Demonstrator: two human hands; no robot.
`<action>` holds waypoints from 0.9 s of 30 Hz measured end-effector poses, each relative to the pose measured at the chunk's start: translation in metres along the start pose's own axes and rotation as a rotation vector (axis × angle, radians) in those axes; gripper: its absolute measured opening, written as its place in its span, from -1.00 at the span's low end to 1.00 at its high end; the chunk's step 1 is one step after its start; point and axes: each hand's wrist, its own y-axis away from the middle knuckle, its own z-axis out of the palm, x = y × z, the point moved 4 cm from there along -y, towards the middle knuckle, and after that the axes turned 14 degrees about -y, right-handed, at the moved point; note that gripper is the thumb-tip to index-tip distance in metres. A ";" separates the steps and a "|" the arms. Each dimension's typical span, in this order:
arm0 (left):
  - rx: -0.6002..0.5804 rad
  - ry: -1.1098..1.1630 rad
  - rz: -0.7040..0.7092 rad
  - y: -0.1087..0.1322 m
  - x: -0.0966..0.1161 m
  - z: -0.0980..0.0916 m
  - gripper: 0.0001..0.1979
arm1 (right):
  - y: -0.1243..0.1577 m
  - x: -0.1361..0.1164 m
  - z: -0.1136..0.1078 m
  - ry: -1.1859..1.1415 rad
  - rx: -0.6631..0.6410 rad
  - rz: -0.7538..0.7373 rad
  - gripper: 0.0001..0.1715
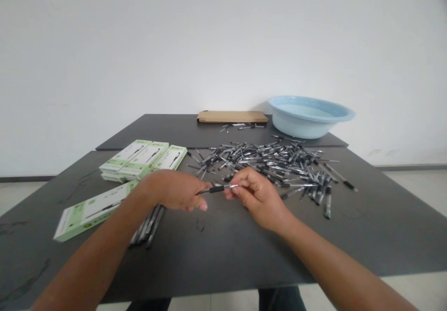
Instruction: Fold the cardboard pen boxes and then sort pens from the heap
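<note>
Between my hands a pen with a black grip [217,189] lies almost level. Its rear end is in my left hand [178,191], while the fingers of my right hand [256,193] pinch its clear tip end. Beneath my left wrist a small row of pens [151,227] rests on the dark table [216,264]. A large loose heap of clear and black pens [279,159] spreads behind and to the right of my right hand. One green and white pen box [92,208] lies at the left, partly covered by my left forearm.
More green and white boxes [143,157] are stacked behind my left arm. A light blue basin [307,118] stands at the back right. Beside it lies a flat brown cardboard piece [232,117], with several loose pens [242,126] in front of it.
</note>
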 end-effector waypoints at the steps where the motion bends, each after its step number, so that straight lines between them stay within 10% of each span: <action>1: 0.004 -0.021 -0.005 0.000 0.000 0.000 -0.48 | 0.000 0.000 0.000 0.016 -0.002 0.003 -0.91; 27: 0.123 -0.060 -0.001 0.001 0.001 0.003 -0.60 | 0.005 -0.021 0.002 0.478 -0.140 -0.221 -0.66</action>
